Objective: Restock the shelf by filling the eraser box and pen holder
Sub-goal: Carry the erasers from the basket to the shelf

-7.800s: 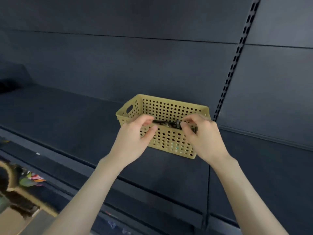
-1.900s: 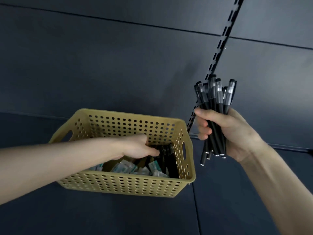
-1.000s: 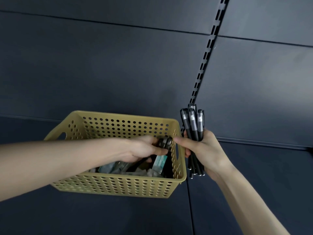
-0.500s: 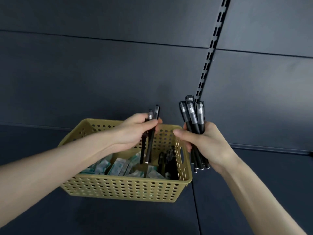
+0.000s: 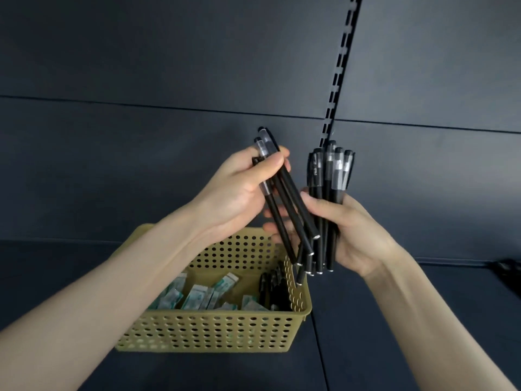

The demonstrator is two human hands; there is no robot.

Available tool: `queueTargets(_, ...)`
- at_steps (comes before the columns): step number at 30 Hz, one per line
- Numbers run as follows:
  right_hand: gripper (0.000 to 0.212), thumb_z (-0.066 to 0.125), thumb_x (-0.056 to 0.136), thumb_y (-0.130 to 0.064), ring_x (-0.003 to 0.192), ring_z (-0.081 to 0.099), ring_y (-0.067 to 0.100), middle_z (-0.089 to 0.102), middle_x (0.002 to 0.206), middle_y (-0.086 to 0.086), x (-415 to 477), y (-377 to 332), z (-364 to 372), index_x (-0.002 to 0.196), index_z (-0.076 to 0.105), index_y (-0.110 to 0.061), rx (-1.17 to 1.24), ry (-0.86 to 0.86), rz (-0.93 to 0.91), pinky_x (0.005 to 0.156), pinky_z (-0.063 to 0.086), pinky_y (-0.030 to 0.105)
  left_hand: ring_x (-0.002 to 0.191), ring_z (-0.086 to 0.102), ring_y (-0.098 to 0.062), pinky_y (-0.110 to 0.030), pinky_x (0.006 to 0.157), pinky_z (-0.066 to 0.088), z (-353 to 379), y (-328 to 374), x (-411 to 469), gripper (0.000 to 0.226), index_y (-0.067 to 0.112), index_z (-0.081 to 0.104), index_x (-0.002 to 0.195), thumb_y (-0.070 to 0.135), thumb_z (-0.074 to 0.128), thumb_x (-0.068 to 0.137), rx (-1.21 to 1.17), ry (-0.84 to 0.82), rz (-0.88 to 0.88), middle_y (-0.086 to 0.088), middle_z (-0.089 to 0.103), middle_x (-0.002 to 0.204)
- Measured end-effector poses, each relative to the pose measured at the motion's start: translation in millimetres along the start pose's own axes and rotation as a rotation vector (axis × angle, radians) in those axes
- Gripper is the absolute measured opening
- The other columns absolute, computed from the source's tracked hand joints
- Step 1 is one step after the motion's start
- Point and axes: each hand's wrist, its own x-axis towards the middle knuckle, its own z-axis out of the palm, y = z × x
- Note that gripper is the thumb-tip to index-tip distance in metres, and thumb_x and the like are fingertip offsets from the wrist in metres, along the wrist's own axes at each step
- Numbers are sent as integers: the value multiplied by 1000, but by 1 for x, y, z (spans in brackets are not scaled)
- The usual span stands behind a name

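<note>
Since you've got pens in both fists right now, it's worth thinking about how they behave: your left hand is curled round about three loose pens, thumb across the barrels near their upper ends, and they slant down so their lower tips cross in front of your right hand, which is wrapped tight round the middle of a bigger bundle standing roughly upright, caps up. All of this is held in the air over the right-hand end of the yellow basket, which sits on the dark shelf with wrapped erasers lying in it and some spare pens along its right wall. Pens like these look light and stiff, so weight isn't your problem; I'd guess the smooth plastic barrels are, because a round bundle loves to slide and fan out the second your squeeze goes soft. I'd say take hold around the middle of the barrels, like your right hand does, not by the caps, since a cap could pop off and leave you with the rest on the floor. Looks to me like you're merging the small lot into the big one, so feed them in parallel rather than crossed, or they'll jam against your fingers. Can't see the pen holder or the eraser box in this view.
</note>
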Motion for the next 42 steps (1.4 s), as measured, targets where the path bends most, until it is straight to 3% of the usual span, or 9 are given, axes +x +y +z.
queueTargets(5,35,55,87,-17,95,66,37,65,109,26,-14,6,9,115,59,4,40,-53,7,86,54,48,57,46,-21,-34,44,37,4,-5,-10,17,11,51,112,18,45,99,220,2,-26,-3,50,76)
queueTargets(8,16,62,83,-11,72,67,25,68,88,18,-21,13,18,97,67,-5,21,-1,7,69,57,36,53,48,-26,-27,38,36,12,-10,-21,22,16,47,113,31,43,98,335,-67,17,0,58,73)
queueTargets(15,4,60,82,-4,65,57,18,59,70,7,-58,25,24,81,61,-8,-56,42,-64,65,50,28,85,64,-40,-65,67,50,46,-20,-44,54,29,47,126,42,69,78,186,-89,3,-2,67,104)
queueTargets(18,16,65,80,1,68,58,15,60,67,4,-78,33,24,73,63,-13,-224,52,-58,69,48,26,103,66,-28,-51,92,51,57,-28,-59,64,30,44,131,19,74,76,103,-56,82,-11,67,114)
queueTargets(21,19,68,76,6,75,62,10,65,73,-1,-100,54,22,76,67,-13,-290,95,-10,74,51,29,99,67,-28,-40,90,53,68,-44,-82,60,24,54,124,9,76,70,111,-53,46,-6,71,102)
queueTargets(26,28,72,69,-7,92,61,37,62,94,28,-124,88,18,94,62,1,-335,190,28,91,48,55,92,69,-23,-39,86,55,92,-65,-111,37,17,66,101,8,77,67,260,-11,14,0,71,88)
queueTargets(33,18,72,71,0,84,64,23,67,87,13,-138,130,23,86,66,-9,-337,192,94,82,54,39,93,69,-16,-33,86,54,95,-86,-134,36,16,66,100,0,79,70,430,27,-105,-1,73,95)
queueTargets(38,10,71,78,-4,70,59,10,62,74,0,-142,142,26,80,64,-12,-289,139,159,68,48,22,98,69,-24,-32,83,55,86,-89,-140,58,14,52,125,-9,71,75,258,81,-189,-8,73,102)
queueTargets(42,8,69,81,-7,71,60,15,60,73,5,-151,132,22,81,64,-13,-194,33,161,74,49,30,110,63,-28,-41,91,52,80,-87,-139,64,11,50,131,-6,70,73,68,22,-235,-15,67,116)
